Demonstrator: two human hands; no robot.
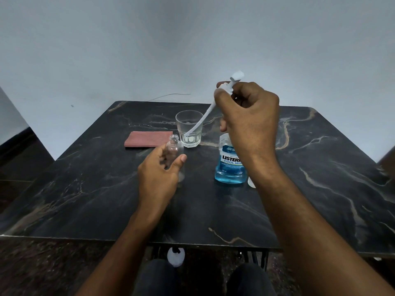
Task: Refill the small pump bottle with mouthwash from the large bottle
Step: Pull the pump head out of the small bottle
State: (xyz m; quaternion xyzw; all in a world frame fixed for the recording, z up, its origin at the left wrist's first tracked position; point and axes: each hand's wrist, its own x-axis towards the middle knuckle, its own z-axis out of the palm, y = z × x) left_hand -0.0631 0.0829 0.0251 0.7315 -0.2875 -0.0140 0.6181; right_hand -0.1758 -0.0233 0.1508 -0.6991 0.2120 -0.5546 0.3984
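My left hand (159, 174) grips a small clear bottle (174, 148) that stands upright on the dark table, its neck uncapped and nothing visible inside. My right hand (248, 116) is raised above the table and pinches the white pump head (234, 79). The pump's long white tube (201, 122) slants down to the left, and its tip lies inside a clear drinking glass (189, 129). The large mouthwash bottle (229, 165), blue liquid with a blue label, stands just under my right wrist, its top hidden by that hand.
A folded pink cloth (148, 138) lies left of the glass. A small pale object (251, 181) shows beside the mouthwash bottle, mostly hidden by my forearm. The dark marble table (320, 178) ends near my lap (171, 238); a grey wall stands behind.
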